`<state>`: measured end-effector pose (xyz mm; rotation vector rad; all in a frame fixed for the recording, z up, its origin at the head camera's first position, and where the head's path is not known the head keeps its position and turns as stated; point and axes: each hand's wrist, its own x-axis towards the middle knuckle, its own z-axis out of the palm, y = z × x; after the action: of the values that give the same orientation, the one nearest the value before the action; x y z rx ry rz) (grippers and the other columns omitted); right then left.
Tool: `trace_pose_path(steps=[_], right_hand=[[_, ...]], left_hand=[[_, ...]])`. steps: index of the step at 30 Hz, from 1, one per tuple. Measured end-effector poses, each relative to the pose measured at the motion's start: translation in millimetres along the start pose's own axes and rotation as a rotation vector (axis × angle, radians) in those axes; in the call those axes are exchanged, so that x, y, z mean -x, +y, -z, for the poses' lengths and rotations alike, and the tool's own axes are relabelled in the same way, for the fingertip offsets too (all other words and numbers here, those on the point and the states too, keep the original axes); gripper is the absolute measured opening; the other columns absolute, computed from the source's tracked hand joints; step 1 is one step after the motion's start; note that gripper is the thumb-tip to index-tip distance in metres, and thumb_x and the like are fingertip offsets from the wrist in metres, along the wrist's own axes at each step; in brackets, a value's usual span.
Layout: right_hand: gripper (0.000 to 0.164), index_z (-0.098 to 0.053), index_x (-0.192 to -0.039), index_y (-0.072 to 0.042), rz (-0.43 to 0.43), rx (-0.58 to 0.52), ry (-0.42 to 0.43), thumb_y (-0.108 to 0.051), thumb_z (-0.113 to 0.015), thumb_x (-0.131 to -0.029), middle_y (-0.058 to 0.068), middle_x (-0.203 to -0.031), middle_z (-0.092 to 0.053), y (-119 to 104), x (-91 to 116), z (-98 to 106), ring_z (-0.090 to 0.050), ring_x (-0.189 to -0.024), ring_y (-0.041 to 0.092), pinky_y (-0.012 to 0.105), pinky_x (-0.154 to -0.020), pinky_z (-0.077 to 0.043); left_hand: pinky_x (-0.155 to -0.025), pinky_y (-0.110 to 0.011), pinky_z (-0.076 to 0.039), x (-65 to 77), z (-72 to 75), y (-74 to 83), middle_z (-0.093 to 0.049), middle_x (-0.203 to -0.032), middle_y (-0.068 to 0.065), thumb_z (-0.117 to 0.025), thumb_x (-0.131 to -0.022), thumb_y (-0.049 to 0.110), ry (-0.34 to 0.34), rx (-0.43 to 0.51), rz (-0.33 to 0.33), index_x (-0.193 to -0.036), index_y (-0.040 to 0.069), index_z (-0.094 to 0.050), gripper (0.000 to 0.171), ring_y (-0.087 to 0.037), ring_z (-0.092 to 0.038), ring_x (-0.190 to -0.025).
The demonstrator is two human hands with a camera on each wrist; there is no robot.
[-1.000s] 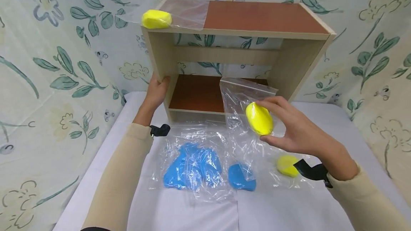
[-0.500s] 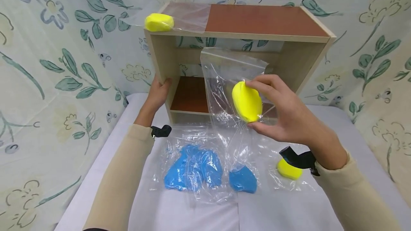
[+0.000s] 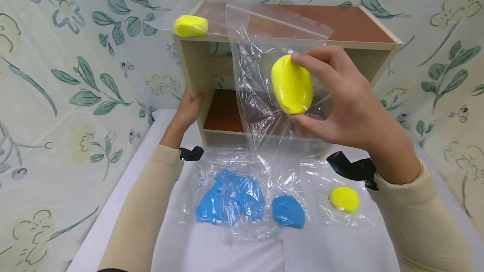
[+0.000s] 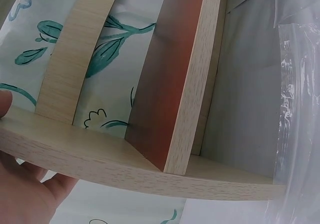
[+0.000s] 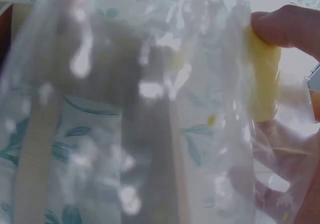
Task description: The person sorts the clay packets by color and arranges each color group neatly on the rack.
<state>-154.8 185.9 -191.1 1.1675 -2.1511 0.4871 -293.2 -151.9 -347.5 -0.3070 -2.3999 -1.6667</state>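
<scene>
My right hand [image 3: 348,95] pinches a yellow clay lump [image 3: 292,85] between thumb and fingers, through a clear zip bag [image 3: 253,95]. The bag hangs in front of the wooden shelf [image 3: 359,45], overlapping its top edge in the head view. In the right wrist view the bag's blurred plastic fills most of the picture, with the yellow lump [image 5: 265,76] at the right. My left hand [image 3: 188,108] grips the shelf's left side panel, thumb on the inner side; the left wrist view shows its fingers [image 4: 60,186] under the panel's edge.
Another bagged yellow lump [image 3: 190,25] lies at the shelf top's left end. On the white cloth [image 3: 227,251] in front lie bagged blue lumps [image 3: 230,198], a single blue lump [image 3: 288,211] and a bagged yellow lump [image 3: 344,199]. Floral fabric [image 3: 75,171] hangs behind and around.
My right hand has raised the bagged yellow lump from low before the shelf up towards its top board. My left hand keeps its grip on the side panel.
</scene>
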Motion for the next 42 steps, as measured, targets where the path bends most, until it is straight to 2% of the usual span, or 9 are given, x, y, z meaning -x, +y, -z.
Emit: trace_pose_path(steps=[6,12,19,24,29,33,36,39,42], right_hand=[[0.085,-0.048,-0.144,-0.005,-0.08,0.087,0.04,-0.014,-0.086,-0.069,0.022,-0.139,-0.049,1.8,-15.0,8.7,-0.048,-0.128,0.033,0.047,-0.109,-0.047],[0.075,-0.05,-0.141,-0.007,-0.153,0.108,0.043,-0.02,-0.083,-0.075,0.016,-0.143,-0.051,13.7,-35.7,15.5,-0.05,-0.128,0.031,0.046,-0.109,-0.046],[0.073,-0.047,-0.145,-0.007,-0.334,0.093,-0.091,-0.023,-0.079,-0.081,0.015,-0.146,-0.048,24.2,-64.2,23.1,-0.05,-0.123,0.034,0.051,-0.103,-0.05],[0.074,-0.042,-0.148,-0.009,-0.479,0.061,-0.163,-0.031,-0.074,-0.085,0.009,-0.151,-0.046,36.8,-85.6,22.7,-0.049,-0.132,0.032,0.052,-0.104,-0.05],[0.073,-0.043,-0.147,-0.012,-0.574,0.028,-0.186,-0.037,-0.073,-0.085,0.006,-0.152,-0.047,48.8,-101.8,14.8,-0.051,-0.132,0.027,0.048,-0.103,-0.051],[0.073,-0.042,-0.145,-0.014,-0.663,-0.02,-0.186,-0.04,-0.073,-0.084,0.004,-0.154,-0.046,56.3,-108.9,4.5,-0.053,-0.132,0.025,0.044,-0.104,-0.05],[0.068,-0.045,-0.143,-0.011,-0.678,-0.025,-0.207,-0.041,-0.07,-0.087,0.007,-0.151,-0.048,61.6,-113.1,-3.3,-0.053,-0.131,0.028,0.043,-0.106,-0.049],[0.061,-0.051,-0.14,-0.007,-0.643,-0.012,-0.232,-0.041,-0.064,-0.091,0.01,-0.149,-0.049,65.8,-113.8,-8.8,-0.049,-0.13,0.029,0.045,-0.109,-0.046],[0.06,-0.052,-0.142,-0.006,-0.59,-0.003,-0.247,-0.04,-0.057,-0.093,0.012,-0.151,-0.047,69.6,-109.3,-9.0,-0.042,-0.135,0.031,0.05,-0.114,-0.038]], left_hand=[[-0.118,-0.056,-0.031,-1.3,-0.7,2.2,-0.035,-0.157,-0.013,-0.04,-0.103,0.019,0.011,-0.001,-0.005,-0.157,0.019,-0.017,0.058,-0.034,-0.036,-0.146],[-0.119,-0.057,-0.029,-0.1,-1.2,2.4,-0.032,-0.158,-0.015,-0.039,-0.103,0.019,0.003,0.01,0.001,-0.158,0.019,-0.014,0.06,-0.035,-0.033,-0.147],[-0.12,-0.058,-0.025,-2.9,-3.0,-4.5,-0.033,-0.155,-0.019,-0.037,-0.103,0.013,-0.024,0.087,-0.036,-0.157,0.016,-0.016,0.058,-0.037,-0.032,-0.146],[-0.12,-0.057,-0.026,-1.4,-3.9,-2.8,-0.033,-0.156,-0.018,-0.038,-0.102,0.015,0.001,0.06,-0.019,-0.156,0.014,-0.017,0.059,-0.035,-0.032,-0.146],[-0.118,-0.059,-0.028,1.7,-1.6,5.1,-0.034,-0.155,-0.018,-0.039,-0.102,0.015,0.011,0.053,-0.023,-0.156,0.016,-0.018,0.059,-0.036,-0.033,-0.146],[-0.118,-0.06,-0.028,12.3,0.8,26.4,-0.031,-0.156,-0.02,-0.038,-0.103,0.013,-0.007,0.047,0.027,-0.157,0.012,-0.016,0.058,-0.039,-0.032,-0.146],[-0.119,-0.059,-0.027,16.9,0.9,34.3,-0.03,-0.156,-0.022,-0.037,-0.103,0.013,-0.004,0.043,0.054,-0.157,0.01,-0.016,0.058,-0.039,-0.03,-0.147],[-0.12,-0.059,-0.026,10.5,-0.7,21.6,-0.031,-0.157,-0.021,-0.038,-0.103,0.015,0.012,0.054,0.061,-0.157,0.012,-0.017,0.058,-0.038,-0.031,-0.147],[-0.12,-0.058,-0.026,1.8,-2.8,6.0,-0.033,-0.156,-0.018,-0.039,-0.103,0.016,0.018,0.064,0.035,-0.157,0.015,-0.018,0.058,-0.036,-0.032,-0.146]])
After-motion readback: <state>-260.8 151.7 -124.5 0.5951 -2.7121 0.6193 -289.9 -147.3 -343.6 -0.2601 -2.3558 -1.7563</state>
